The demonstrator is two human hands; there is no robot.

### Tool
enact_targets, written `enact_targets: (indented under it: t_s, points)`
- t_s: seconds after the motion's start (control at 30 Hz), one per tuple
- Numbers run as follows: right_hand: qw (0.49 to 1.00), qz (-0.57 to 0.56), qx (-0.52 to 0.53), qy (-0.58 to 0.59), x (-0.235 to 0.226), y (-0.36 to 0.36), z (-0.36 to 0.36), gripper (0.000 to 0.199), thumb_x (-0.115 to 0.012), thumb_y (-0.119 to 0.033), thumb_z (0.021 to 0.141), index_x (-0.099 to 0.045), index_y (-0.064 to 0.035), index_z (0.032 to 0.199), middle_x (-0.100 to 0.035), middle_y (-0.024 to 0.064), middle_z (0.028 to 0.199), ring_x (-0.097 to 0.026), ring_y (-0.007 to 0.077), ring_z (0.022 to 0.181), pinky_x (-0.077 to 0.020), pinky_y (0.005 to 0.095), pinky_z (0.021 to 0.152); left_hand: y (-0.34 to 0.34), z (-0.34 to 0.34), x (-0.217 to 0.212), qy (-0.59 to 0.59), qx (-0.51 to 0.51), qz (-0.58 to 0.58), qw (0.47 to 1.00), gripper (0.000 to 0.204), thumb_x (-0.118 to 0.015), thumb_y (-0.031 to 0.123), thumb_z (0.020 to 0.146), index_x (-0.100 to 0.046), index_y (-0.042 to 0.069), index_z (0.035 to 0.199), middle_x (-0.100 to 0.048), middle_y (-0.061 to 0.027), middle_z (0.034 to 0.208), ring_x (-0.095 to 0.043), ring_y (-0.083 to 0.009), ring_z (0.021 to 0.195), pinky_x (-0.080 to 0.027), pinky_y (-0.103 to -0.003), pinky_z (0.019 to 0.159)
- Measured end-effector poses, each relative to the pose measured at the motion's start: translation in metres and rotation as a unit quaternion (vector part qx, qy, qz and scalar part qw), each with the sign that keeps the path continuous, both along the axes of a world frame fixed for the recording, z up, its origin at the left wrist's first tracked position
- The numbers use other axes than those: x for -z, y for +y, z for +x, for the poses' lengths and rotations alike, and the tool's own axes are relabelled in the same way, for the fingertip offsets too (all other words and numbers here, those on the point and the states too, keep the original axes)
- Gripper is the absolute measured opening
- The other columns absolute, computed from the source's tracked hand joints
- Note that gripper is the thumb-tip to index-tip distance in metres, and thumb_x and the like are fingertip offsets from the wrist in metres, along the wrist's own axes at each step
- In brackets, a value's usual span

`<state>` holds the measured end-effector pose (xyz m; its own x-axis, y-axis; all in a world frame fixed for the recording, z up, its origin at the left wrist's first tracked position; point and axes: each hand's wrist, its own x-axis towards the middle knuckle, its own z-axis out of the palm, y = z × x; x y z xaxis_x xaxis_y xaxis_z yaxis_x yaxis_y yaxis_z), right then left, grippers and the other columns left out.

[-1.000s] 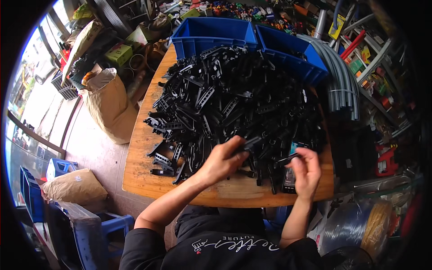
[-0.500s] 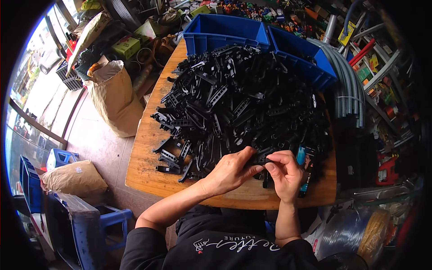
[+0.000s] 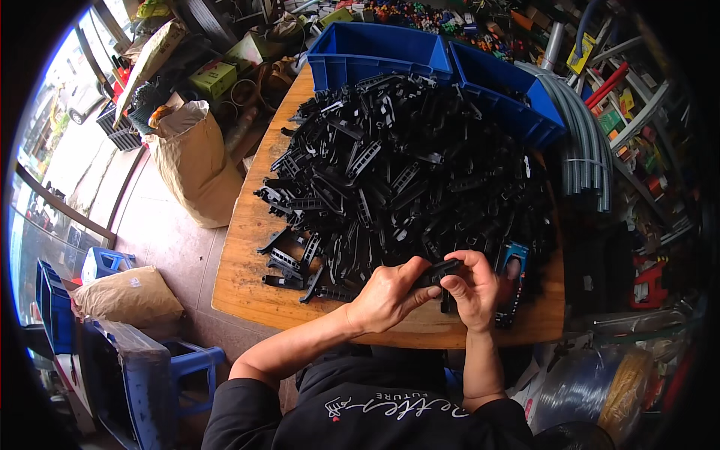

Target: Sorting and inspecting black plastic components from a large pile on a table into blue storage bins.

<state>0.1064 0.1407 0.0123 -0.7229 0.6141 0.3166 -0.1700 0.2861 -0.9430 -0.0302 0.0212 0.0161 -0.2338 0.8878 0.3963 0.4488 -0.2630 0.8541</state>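
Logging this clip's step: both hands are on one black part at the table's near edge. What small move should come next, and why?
Probably a short press or twist to finish working the black part. The left hand and right hand both pinch it just above the table, clear of the pile. Whether it is one piece or two cannot be told.
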Motion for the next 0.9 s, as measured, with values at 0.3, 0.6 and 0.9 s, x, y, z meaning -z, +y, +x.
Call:
enact_targets:
  t_s: [0.3,0.6,0.9]
  points:
    - [0.992,-0.070,-0.107,-0.013,-0.017,0.003,-0.002,0.030,-0.071,-0.021,0.082,-0.058,-0.0005,0.099,-0.057,0.0000,0.082,-0.053,0.0043,0.070,-0.0433,0.0178,0.062,-0.002,-0.006,0.004,0.024,-0.011,0.026,0.999,0.029,-0.063,0.023,0.087,-0.054,-0.002,0.098,-0.056,-0.0140,0.072,-0.058,-0.0307,0.062,-0.044,-0.035,0.054]
    - [0.984,0.155,0.087,-0.015,-0.073,0.064,-0.023,0.017,-0.066,-0.012,0.085,-0.058,-0.0009,0.095,-0.056,0.0011,0.086,-0.051,0.0068,0.075,-0.0428,0.0196,0.068,0.006,-0.053,-0.027,0.254,-0.189,0.027,0.948,0.050,-0.063,0.032,0.084,-0.046,-0.001,0.118,-0.056,-0.0163,0.107,-0.055,-0.0310,0.094,-0.045,-0.040,0.080]
    - [0.936,0.288,0.200,0.032,-0.175,0.201,-0.004,0.031,-0.056,-0.017,0.092,-0.055,0.0016,0.117,-0.061,0.0104,0.114,-0.057,0.0142,0.102,-0.0422,0.0255,0.090,0.057,-0.106,-0.008,0.456,-0.398,-0.019,0.796,0.014,-0.057,0.013,0.075,-0.055,0.007,0.088,-0.050,-0.0071,0.088,-0.049,-0.0252,0.085,-0.036,-0.037,0.069]
